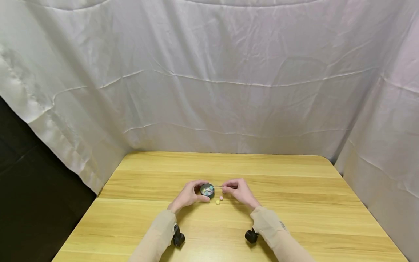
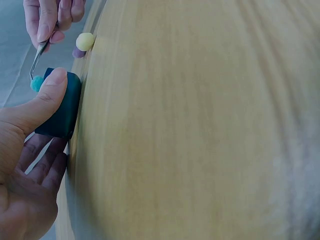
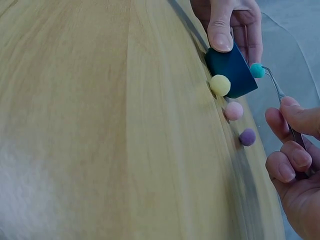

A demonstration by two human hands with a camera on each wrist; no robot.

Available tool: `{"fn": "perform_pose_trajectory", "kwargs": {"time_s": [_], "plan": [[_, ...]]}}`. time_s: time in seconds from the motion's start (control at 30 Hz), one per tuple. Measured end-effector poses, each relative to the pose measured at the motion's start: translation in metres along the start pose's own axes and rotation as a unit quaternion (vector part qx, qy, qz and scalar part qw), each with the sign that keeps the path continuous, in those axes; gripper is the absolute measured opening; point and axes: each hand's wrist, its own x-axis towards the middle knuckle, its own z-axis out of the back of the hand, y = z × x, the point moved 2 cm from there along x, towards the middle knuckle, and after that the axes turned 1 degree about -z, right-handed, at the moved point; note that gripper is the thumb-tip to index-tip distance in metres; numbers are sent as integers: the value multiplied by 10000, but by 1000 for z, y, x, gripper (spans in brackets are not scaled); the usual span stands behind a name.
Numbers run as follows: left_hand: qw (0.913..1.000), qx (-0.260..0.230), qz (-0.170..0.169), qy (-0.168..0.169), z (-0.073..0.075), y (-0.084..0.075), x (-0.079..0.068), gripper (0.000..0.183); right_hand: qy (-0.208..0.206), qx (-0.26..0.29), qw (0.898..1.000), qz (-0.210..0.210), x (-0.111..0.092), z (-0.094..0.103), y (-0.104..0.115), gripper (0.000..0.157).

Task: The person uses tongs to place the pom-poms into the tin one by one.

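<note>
My left hand (image 1: 188,195) holds a small dark round tin (image 3: 227,70) on the table, thumb on its near side and fingers round the far side. Several coloured pom-poms (image 1: 207,190) lie inside it. In my right hand (image 1: 241,192) is a pair of thin metal tweezers (image 3: 276,86), pointing left. Their bent tips grip a teal pom-pom (image 3: 257,70) at the tin's upper right edge. Between the hands, a yellow pom-pom (image 3: 220,85), a pink one (image 3: 234,111) and a purple one (image 3: 247,137) lie on the table.
The wood-grain table (image 1: 294,189) spreads out around both hands. Pale curtains (image 1: 229,91) hang behind it and on the right, with a dark cloth (image 1: 39,182) at the left. A black wrist camera (image 1: 178,238) sits under the left forearm, another (image 1: 251,236) by the right.
</note>
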Motion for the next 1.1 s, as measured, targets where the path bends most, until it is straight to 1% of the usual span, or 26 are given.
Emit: {"fn": "perform_pose_trajectory", "kwargs": {"time_s": [0.2, 0.43, 0.67, 0.77, 0.9, 1.1], "plan": [[10000, -7, 8, 8, 0, 0, 0, 61, -92, -53, 9999, -84, 1, -2, 1, 13], [10000, -31, -13, -6, 0, 1, 0, 61, -49, -6, 9999, 153, 2, -3, -1, 18], [10000, -36, 37, -6, 0, 0, 0, 60, -41, 213, 9995, 222, 2, 1, -2, 17], [10000, -60, 29, -20, 1, 0, 0, 60, 9, 120, 9996, 245, 2, 0, -1, 17], [10000, -71, -11, 2, 1, -1, 0, 61, 44, -143, 9996, 245, 3, -2, 1, 17], [10000, -84, 3, 13, 0, -1, 0, 62, -53, -403, 9990, 206, 3, -4, 2, 14]]}}
